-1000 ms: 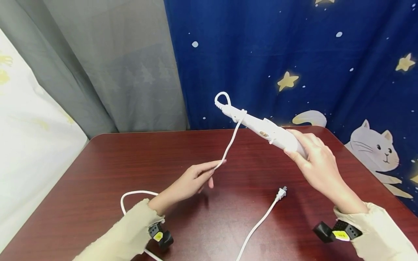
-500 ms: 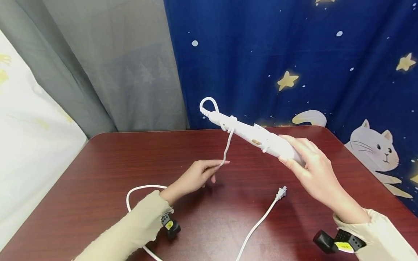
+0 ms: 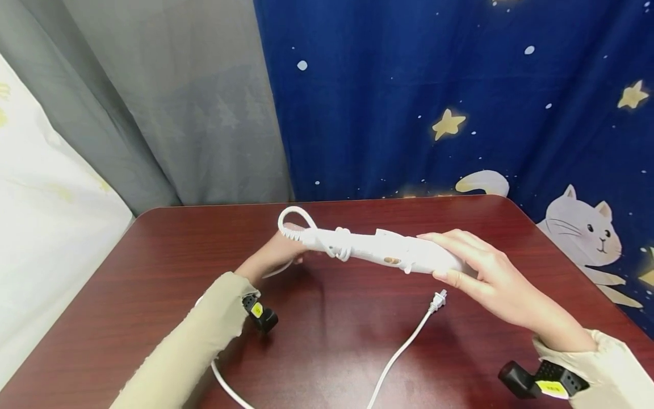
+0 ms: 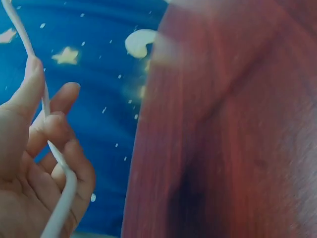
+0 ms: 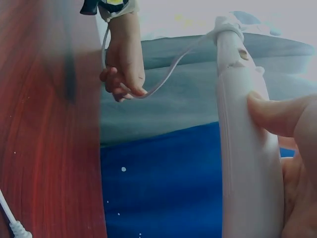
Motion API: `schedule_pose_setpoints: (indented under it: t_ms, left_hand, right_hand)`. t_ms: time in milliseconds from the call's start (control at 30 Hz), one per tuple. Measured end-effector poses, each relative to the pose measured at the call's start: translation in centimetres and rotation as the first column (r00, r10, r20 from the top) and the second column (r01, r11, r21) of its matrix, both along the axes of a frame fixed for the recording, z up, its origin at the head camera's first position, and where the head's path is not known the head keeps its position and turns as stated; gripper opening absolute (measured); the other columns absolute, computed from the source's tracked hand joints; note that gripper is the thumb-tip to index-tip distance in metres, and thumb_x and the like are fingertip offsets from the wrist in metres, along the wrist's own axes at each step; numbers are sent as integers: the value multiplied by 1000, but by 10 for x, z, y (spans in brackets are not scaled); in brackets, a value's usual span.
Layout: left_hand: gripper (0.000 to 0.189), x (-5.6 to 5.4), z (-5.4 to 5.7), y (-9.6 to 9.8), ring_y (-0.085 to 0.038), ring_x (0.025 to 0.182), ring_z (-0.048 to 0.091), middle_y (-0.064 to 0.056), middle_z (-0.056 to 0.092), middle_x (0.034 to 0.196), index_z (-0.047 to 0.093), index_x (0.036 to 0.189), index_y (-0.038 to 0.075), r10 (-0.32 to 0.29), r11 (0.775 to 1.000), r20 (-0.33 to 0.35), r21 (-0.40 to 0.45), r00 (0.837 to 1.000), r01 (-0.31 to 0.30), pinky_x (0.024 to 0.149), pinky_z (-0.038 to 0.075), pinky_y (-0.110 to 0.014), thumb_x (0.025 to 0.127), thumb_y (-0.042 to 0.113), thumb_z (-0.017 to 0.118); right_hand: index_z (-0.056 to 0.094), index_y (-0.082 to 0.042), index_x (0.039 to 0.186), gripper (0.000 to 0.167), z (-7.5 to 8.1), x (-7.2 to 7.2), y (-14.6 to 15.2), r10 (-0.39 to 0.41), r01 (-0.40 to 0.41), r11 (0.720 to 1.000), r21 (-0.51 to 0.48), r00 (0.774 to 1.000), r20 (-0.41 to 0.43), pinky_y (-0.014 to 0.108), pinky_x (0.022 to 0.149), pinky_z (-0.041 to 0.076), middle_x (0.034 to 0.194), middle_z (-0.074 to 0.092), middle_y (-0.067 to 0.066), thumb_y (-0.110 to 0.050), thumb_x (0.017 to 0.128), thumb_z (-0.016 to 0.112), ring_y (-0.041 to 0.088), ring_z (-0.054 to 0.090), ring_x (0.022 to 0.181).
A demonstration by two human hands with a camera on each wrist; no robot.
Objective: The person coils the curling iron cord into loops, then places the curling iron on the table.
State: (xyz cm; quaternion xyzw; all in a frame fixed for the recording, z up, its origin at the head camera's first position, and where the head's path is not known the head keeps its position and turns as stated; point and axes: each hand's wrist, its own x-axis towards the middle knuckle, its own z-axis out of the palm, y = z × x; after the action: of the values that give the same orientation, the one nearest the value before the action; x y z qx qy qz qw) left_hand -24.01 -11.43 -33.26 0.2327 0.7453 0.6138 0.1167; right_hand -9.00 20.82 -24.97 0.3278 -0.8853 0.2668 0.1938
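A white hair straightener (image 3: 370,247) is held up above the table, lying nearly level in the head view. My right hand (image 3: 493,278) grips its wide end, with the thumb along the near side in the right wrist view. White cord (image 5: 173,67) is wound around the narrow end and runs across to my left hand (image 3: 278,247). In the left wrist view, that hand pinches the cord (image 4: 60,210) between thumb and fingers, and the cord passes over its palm. The straightener's cord end partly hides the left fingers in the head view.
The cord's two-prong plug (image 3: 438,300) lies on the reddish-brown table (image 3: 327,346), in front of the right hand. More cord trails under the left sleeve to the front edge. A grey curtain (image 3: 204,113) and a blue starry curtain (image 3: 368,102) hang behind.
The straightener's cord end has swung down and left, from steeply tilted to nearly level. My left hand has moved left and away behind it, carrying the cord, and another wrap shows around the narrow end.
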Motion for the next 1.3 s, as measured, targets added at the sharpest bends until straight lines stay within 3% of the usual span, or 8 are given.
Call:
schedule_pose_setpoints:
  t_ms: [100,200,267,400,700,833,1033,1300]
  left_hand:
    - [10,-5,2,-7,-6,47,48,1,60,61,64,77,-3,-39,998,-67,40,997,41,43,39,-20,74,-12,60]
    - [5,-8,8,-10,-7,57,50,-2,63,70,65,77,-1,-100,995,-85,-7,991,100,49,41,-22,81,-1,63]
    - [14,-8,14,-11,-8,60,51,-6,63,73,66,83,-3,-135,989,-102,-71,986,128,51,41,-22,88,9,61]
    - [22,-9,25,-13,-9,49,44,-11,59,70,63,93,-8,-148,981,-24,-130,989,144,45,36,-21,92,12,56]
    - [18,-3,57,-20,-11,42,28,-8,55,62,68,91,2,-153,978,-52,-149,987,144,39,22,-26,89,19,62]
    - [16,9,77,-18,-11,40,27,-7,56,61,68,93,1,-178,977,-82,-134,981,166,38,19,-26,89,15,61]
    - [13,33,101,-12,-12,39,28,-12,56,60,68,91,0,-214,971,-151,-139,965,193,38,19,-25,88,10,61]
    - [13,64,118,-2,-12,39,29,-13,57,60,70,91,3,-209,970,-170,-162,963,182,37,20,-25,86,13,64]
  right_hand:
    - [53,-18,128,54,0,0,0,28,-28,1000,11,999,16,18,80,35,114,53,-10,-4,78,70,5,47,98]
    - [54,-17,127,55,-1,0,0,69,-68,997,27,998,-13,20,79,34,112,54,-10,-3,76,70,6,47,96]
    - [55,-17,126,56,-1,-1,0,104,-102,994,41,994,-41,21,79,34,112,55,-10,-3,75,71,6,48,96]
    - [55,-18,127,57,-1,-3,0,167,-162,984,76,983,-73,23,79,32,112,55,-11,-6,74,72,6,48,97]
    - [54,-23,127,50,-9,-5,4,200,-203,957,208,979,33,25,79,31,113,53,-17,-16,80,69,1,46,96]
    - [53,-25,127,46,-13,-6,6,191,-206,947,247,978,84,25,80,32,112,51,-19,-19,83,67,0,45,98]
    - [53,-27,126,44,-18,-6,7,191,-203,937,283,979,72,26,78,33,110,50,-21,-22,85,64,-2,44,96]
    - [55,-25,124,45,-22,-6,5,120,-118,943,312,993,12,27,72,34,103,52,-18,-21,81,67,2,45,91]
